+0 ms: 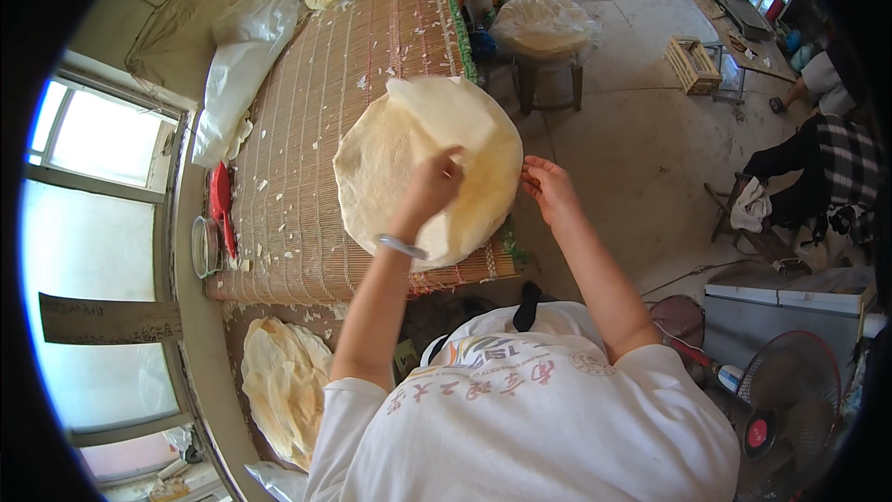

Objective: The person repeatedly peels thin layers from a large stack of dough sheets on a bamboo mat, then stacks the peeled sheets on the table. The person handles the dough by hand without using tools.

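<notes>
Flatbread (383, 165), large, thin, round and pale, lies under and around the left hand (437, 188), on the slatted mat (297, 144) covering the surface; its near edge reaches the mat's front border. Left hand: over the middle of the bread, fingers curled in toward the thumb; cannot tell whether a layer is pinched between them. Grey bracelet (401, 246) on that wrist. Right hand (550, 191): at the bread's right edge, fingers bent, tips close to the rim; contact or pinch cannot be determined. A paler, smoother layer spreads over the bread just beyond the left hand. Well left of the left hand: red implement (220, 200) and, beside it, clear bowl (205, 247). Nearer the body and left of that hand: pile of similar sheets (283, 386). Beyond the right hand: stool (548, 84) bearing a plastic-covered round stack (544, 28). Pale flakes scattered across the mat.
</notes>
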`<control>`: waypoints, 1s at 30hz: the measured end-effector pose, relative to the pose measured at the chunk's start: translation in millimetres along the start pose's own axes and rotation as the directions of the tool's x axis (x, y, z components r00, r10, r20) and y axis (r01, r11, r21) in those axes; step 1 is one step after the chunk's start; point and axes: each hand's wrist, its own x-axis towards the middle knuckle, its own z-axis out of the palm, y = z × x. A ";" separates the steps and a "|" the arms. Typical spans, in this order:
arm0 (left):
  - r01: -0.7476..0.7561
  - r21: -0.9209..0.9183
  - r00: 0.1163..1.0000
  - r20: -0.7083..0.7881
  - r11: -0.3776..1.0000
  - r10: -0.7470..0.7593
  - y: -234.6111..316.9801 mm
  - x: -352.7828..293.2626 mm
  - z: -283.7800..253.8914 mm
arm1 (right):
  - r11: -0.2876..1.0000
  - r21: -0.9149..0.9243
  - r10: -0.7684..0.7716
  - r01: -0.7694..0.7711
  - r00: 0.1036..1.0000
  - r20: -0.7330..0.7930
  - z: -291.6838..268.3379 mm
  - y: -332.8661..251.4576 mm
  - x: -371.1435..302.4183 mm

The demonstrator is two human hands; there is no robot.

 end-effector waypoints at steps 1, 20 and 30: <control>-0.034 0.055 0.999 0.024 0.998 0.033 -19.1 1.4 25.0 | 1.000 0.022 -0.006 0.006 1.000 0.012 1.1 0.2 0.8; -0.211 0.392 0.978 0.084 0.896 0.193 23.7 -1.6 11.2 | 0.976 0.216 -0.028 0.013 0.997 0.067 8.2 -8.6 -1.1; -0.087 0.384 0.992 -0.050 0.919 0.114 10.9 -19.4 59.2 | 0.989 0.123 -0.103 0.086 0.986 0.134 6.9 -6.7 1.2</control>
